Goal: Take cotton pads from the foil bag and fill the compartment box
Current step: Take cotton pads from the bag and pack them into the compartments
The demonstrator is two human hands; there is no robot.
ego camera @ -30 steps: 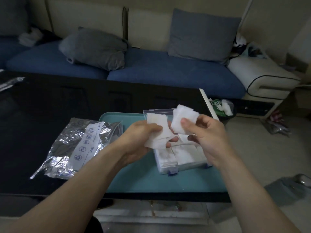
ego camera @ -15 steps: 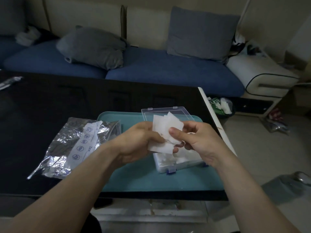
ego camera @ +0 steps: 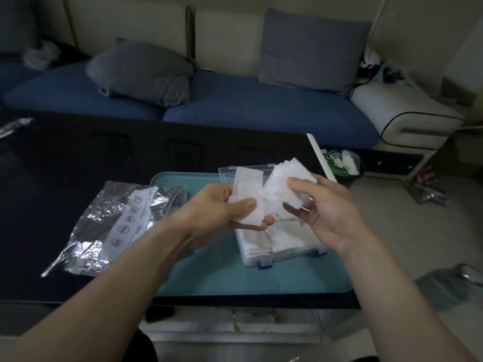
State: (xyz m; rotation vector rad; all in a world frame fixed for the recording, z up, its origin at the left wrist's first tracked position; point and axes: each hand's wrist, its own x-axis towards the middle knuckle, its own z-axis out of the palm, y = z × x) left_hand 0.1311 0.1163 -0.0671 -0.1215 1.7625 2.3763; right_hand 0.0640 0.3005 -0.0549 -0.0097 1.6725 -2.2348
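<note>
Both hands hover above the clear compartment box [ego camera: 257,259], which sits on a teal tray [ego camera: 235,280] with its lid open at the back. White cotton pads fill the box's visible compartments. My left hand [ego camera: 217,207] pinches a small stack of square cotton pads [ego camera: 247,194] between thumb and fingers. My right hand [ego camera: 324,205] grips another fanned bunch of pads [ego camera: 285,184], held a little higher and to the right. The two bunches touch in the middle. The silver foil bag [ego camera: 115,226] with a white label lies flat left of the tray.
The tray rests on a dark glossy table [ego camera: 65,163] whose right edge runs just beyond the box. A blue sofa with grey cushions [ego camera: 146,71] stands behind. A small bin with rubbish [ego camera: 339,163] sits on the floor at the right.
My right hand has pulled its bunch of pads up and to the right, away from the left hand's stack. The left hand has stayed about where it was.
</note>
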